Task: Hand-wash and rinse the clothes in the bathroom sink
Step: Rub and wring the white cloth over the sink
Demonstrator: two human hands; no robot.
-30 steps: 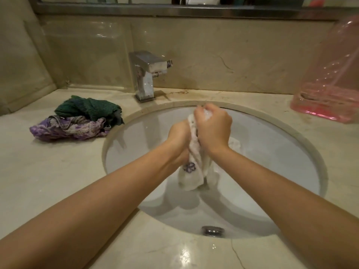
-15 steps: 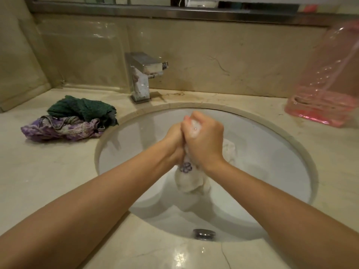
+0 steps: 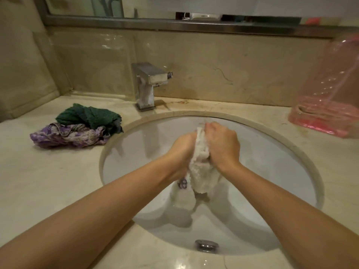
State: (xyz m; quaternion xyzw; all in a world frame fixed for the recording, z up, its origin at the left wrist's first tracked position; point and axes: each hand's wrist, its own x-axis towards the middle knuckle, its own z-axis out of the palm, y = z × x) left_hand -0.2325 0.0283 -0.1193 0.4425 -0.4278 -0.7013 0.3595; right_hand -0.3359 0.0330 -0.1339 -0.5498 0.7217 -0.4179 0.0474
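Observation:
Over the round white sink (image 3: 291,162), both my hands grip a wet white cloth (image 3: 202,171) bunched between them. My left hand (image 3: 181,150) holds its left side and my right hand (image 3: 223,145) curls round its top and right side. The cloth has a small purple print near its lower left, and its lower end hangs toward the basin. A green garment (image 3: 89,116) lies on a purple patterned garment (image 3: 66,135) on the counter, left of the sink.
A square chrome faucet (image 3: 148,84) stands behind the sink, with no water running. A pink translucent container (image 3: 328,105) sits on the counter at the right. The drain plug (image 3: 206,245) is at the basin's near side. A mirror ledge runs along the top.
My hands have rubbed the cloth: the right hand shifted up and apart from the left, and more of the white cloth shows between them.

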